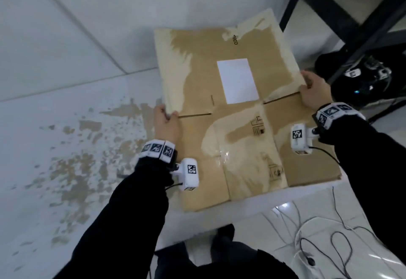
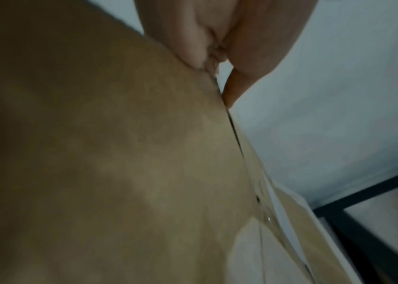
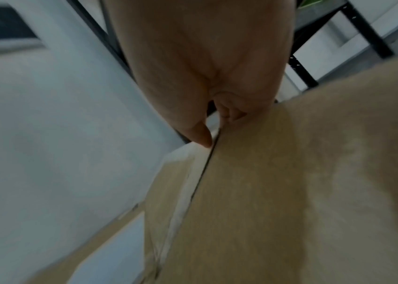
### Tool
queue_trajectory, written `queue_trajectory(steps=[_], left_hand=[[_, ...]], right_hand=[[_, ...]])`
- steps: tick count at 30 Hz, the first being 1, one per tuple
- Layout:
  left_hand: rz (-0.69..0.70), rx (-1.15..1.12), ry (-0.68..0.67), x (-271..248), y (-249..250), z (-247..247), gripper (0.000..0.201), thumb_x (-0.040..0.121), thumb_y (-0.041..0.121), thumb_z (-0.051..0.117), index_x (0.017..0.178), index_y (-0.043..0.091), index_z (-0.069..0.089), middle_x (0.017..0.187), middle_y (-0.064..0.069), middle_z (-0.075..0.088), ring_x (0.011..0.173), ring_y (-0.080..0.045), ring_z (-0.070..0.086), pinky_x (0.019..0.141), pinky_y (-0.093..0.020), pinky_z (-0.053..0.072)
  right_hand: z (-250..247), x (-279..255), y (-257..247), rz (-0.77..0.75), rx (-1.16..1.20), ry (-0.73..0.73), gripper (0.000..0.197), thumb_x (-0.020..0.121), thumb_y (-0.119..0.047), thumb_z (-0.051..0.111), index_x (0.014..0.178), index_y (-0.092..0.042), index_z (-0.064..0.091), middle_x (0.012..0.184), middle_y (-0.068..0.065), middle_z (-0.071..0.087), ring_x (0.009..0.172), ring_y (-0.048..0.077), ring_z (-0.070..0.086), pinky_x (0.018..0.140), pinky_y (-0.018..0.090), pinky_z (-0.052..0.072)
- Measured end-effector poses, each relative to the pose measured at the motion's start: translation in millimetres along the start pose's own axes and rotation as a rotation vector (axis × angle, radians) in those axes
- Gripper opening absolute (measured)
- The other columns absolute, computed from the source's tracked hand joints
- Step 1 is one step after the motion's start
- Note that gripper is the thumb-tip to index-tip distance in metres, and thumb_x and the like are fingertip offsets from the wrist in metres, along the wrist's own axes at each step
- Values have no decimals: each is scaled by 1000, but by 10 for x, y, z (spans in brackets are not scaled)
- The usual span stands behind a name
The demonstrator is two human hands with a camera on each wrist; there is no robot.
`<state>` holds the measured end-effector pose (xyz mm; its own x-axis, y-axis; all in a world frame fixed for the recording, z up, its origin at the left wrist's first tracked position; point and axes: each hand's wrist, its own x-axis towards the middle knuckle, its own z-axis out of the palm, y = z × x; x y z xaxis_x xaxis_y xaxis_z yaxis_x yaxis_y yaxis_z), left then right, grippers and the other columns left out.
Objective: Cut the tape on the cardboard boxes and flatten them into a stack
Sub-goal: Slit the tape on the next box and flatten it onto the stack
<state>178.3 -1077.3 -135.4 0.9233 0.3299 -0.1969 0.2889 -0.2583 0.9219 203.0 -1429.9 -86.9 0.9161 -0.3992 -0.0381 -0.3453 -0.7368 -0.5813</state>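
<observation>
A flattened brown cardboard box with a white label and strips of clear tape lies spread out in front of me, its far half tilted up. My left hand grips its left edge beside a slot between flaps, thumb on top. My right hand grips the right edge at the matching slot. In the left wrist view the fingers curl round the cardboard edge. The right wrist view shows the thumb and fingers pinching the cardboard edge.
The box sits over a white surface above a pale tiled floor with brown stains. A black metal rack stands at the right, with a black bag under it. Loose cables lie at the lower right.
</observation>
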Motion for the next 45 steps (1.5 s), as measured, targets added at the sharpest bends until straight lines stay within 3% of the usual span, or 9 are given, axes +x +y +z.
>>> queue_trajectory(steps=[5,10,13,17,26,31,37,40,45], left_hand=[[-58,54,-15,224,-59,701,31,95,6,49,123,-3,44,86,-2,51,85,-18,49,79,-24,41],[-191,411,-64,242,-399,1080,71,85,22,59,145,5,25,133,-20,41,125,-35,39,101,-38,37],[-180,508,-41,167,-433,1207,108,76,30,70,151,7,-3,140,-18,30,129,-36,31,105,-42,32],[-164,612,-59,256,-427,1301,106,75,32,74,151,5,6,140,-18,30,127,-38,30,105,-44,32],[-128,1017,-130,364,-247,1235,96,71,59,70,141,8,29,144,-17,27,134,-34,25,108,-42,24],[-54,840,-114,1,-358,765,52,87,32,57,135,14,45,151,-18,20,137,-36,23,110,-43,22],[-111,137,-112,-1341,-926,-219,12,94,11,55,84,4,56,73,-6,63,57,-10,61,58,-26,47],[-333,-3,-99,-2144,-1434,-743,19,92,7,59,73,6,55,60,3,61,47,-8,57,44,-21,43],[-871,-148,268,-3332,-2595,-1479,27,93,17,58,68,8,55,75,-11,63,54,-14,56,53,-26,39]], right_hand=[[202,223,386,93,-129,-118,49,91,-6,45,140,-12,43,137,24,45,125,39,43,103,40,34],[785,-62,822,183,-332,-453,91,73,-75,32,147,-24,22,157,13,8,143,40,5,109,66,12],[907,-278,772,213,-342,-552,106,72,-77,51,149,-34,-8,154,8,-28,140,35,-27,101,72,-8],[907,-146,756,211,-366,-553,111,71,-78,51,147,-36,-17,151,8,-35,136,35,-34,99,73,-12],[863,-107,692,225,-427,-575,110,71,-79,48,147,-36,-19,152,9,-33,138,38,-30,102,75,-5],[869,-189,632,231,-376,-441,103,75,-69,57,151,-28,0,158,10,-15,143,37,-15,103,73,0],[1079,-912,371,-156,-160,-203,38,91,-20,51,126,-4,50,133,18,49,124,33,43,106,43,33],[1165,-1732,-59,-280,282,-569,15,92,-7,56,105,-5,61,96,9,65,85,9,60,74,12,44],[1679,-3027,-613,-391,169,-1696,11,98,-11,47,100,-17,56,83,1,64,74,11,63,69,21,48]])
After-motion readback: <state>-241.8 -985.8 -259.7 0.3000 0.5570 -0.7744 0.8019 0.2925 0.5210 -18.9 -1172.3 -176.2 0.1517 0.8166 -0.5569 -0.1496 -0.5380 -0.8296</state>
